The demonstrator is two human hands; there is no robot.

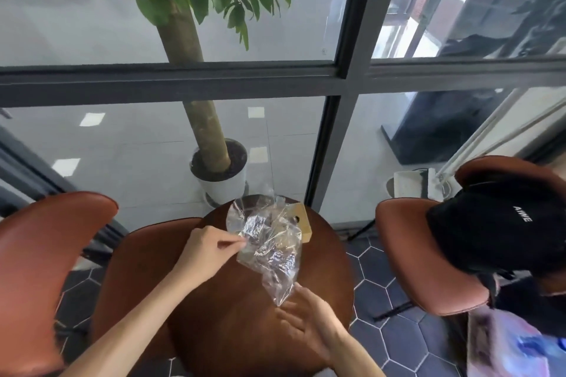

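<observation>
**Small table, crowded far side**

The round table (226, 336) shows bare wood on its near left, open to a reach from the near edge. The crumpled clear plastic bag (269, 249) fills the middle, with the left hand (211, 249) pinching its left edge and the right hand (306, 320) at its near tip. A cardboard box (303, 225), seemingly touching the bag, blocks the far edge. The left chair (46, 254) and the right chair (422, 257), which bears a black bag (496, 232), hem both sides. The window frame (183, 79) closes the far side.

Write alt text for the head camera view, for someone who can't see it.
A person's left hand pinches the edge of a crumpled clear plastic bag above a round brown table, while the right hand is at its lower tip. A small cardboard box lies behind the bag. A potted tree stands beyond.
</observation>
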